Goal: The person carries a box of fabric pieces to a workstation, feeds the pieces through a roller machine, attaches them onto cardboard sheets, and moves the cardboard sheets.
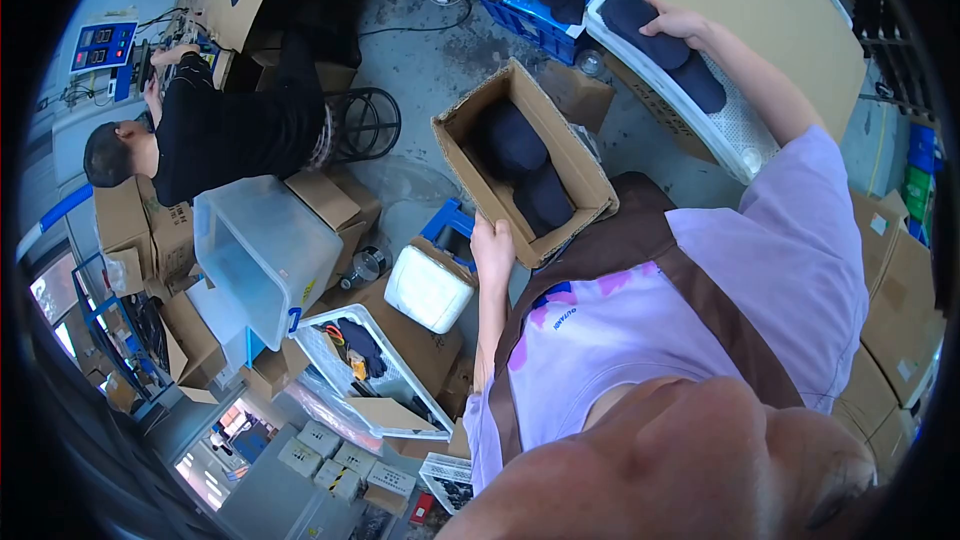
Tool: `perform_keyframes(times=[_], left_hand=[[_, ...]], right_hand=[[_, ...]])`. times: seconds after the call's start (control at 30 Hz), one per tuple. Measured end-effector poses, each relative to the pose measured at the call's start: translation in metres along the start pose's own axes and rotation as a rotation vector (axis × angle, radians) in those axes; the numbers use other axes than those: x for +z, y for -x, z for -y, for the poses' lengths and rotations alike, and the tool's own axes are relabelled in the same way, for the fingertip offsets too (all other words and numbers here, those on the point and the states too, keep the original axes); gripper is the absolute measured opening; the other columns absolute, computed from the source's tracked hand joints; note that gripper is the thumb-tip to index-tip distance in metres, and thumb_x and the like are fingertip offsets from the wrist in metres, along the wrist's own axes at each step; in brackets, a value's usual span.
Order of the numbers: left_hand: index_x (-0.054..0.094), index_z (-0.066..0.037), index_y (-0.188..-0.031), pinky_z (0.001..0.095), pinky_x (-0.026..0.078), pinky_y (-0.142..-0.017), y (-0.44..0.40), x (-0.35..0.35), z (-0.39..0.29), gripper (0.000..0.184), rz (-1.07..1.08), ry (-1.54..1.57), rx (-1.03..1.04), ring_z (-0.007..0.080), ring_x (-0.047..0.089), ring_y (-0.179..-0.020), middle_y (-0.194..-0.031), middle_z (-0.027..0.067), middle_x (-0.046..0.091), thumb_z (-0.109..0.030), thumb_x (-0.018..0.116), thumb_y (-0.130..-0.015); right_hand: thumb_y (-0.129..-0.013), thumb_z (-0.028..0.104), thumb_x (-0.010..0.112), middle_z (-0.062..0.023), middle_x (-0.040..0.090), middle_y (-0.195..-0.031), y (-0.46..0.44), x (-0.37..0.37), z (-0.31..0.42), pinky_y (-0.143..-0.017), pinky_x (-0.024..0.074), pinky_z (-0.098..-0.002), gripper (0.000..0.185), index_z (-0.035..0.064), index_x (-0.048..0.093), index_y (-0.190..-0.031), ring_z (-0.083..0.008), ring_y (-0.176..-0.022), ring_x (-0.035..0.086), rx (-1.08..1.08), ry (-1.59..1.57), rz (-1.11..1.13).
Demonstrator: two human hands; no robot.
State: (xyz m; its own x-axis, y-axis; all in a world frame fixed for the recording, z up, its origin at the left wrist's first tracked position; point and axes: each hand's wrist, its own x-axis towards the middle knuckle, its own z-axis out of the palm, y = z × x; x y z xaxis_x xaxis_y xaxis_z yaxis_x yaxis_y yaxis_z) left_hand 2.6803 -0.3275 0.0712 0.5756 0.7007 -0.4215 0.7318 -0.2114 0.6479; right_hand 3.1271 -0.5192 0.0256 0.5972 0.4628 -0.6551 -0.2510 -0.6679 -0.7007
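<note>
Your left hand [492,248] is curled onto the near rim of the open carton [562,135], in front of your apron [640,215]. Expect light, fairly stiff cardboard; hold it by the rim or a corner (base support cannot be seen). Beyond it, to the right, sits the white perforated tray [748,148], probably rigid plastic. Your right hand [674,24] is closed, thumb and fingers, on one edge of the rounded dark piece [630,18] at the tray's far end. Expect it to be light, soft and unlikely to break; pinch its edge. A second piece [702,87] lies by it. Dark contents [515,140] occupy the carton. The cardboard sheet [755,5] bounds the tray's right side; the carton's raised wall stands between both hands. The clear bin [265,240] and white block [430,290] are left of the carton.
</note>
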Motion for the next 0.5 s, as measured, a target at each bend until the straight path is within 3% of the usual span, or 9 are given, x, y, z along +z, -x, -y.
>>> perform_keyframes(times=[0.2, 0.3, 0.4, 0.5], left_hand=[[0.056, 0.001, -0.121, 0.0478, 0.049, -0.088, 0.003, 0.001, 0.001, 0.038, 0.002, -0.015, -0.005, 0.0456, 0.063, -0.1, -0.104, 0.029, 0.066, -0.009, 0.046, -0.086], [0.056, 0.001, -0.121, 0.0478, 0.049, -0.088, 0.005, 0.0, -0.004, 0.038, -0.003, 0.004, -0.018, 0.0456, 0.063, -0.101, -0.104, 0.0288, 0.066, -0.009, 0.047, -0.086], [0.056, 0.001, -0.12, 0.048, 0.049, -0.088, 0.006, 0.001, 0.001, 0.037, -0.017, 0.022, 0.015, 0.0455, 0.063, -0.101, -0.104, 0.0282, 0.066, -0.01, 0.047, -0.085], [0.057, 0.0, -0.119, 0.0491, 0.048, -0.087, 0.008, 0.003, 0.009, 0.036, -0.031, 0.008, 0.023, 0.0461, 0.062, -0.099, -0.102, 0.028, 0.066, -0.011, 0.048, -0.086]], right_hand=[[-0.089, 0.01, 0.063, -0.0166, 0.062, -0.118, -0.024, -0.011, -0.019, -0.089, 0.0511, -0.035, 0.049, 0.0011, 0.049, -0.135, -0.0236, -0.107, 0.061, -0.045, 0.122, -0.031], [-0.089, 0.019, 0.066, -0.0173, 0.063, -0.119, -0.018, -0.01, -0.019, -0.092, 0.0501, -0.0358, 0.052, -0.0001, 0.05, -0.134, -0.0247, -0.107, 0.062, -0.116, 0.281, -0.097], [-0.087, 0.037, 0.067, -0.0255, 0.062, -0.121, -0.026, -0.01, -0.038, -0.095, 0.0492, -0.0404, 0.061, -0.004, 0.053, -0.13, -0.0357, -0.106, 0.064, -0.316, 0.579, -0.272], [-0.088, 0.046, 0.064, -0.0292, 0.06, -0.122, -0.008, -0.004, -0.037, -0.099, 0.0461, -0.0432, 0.068, -0.0065, 0.05, -0.13, -0.0405, -0.111, 0.061, -0.32, 0.641, -0.327]])
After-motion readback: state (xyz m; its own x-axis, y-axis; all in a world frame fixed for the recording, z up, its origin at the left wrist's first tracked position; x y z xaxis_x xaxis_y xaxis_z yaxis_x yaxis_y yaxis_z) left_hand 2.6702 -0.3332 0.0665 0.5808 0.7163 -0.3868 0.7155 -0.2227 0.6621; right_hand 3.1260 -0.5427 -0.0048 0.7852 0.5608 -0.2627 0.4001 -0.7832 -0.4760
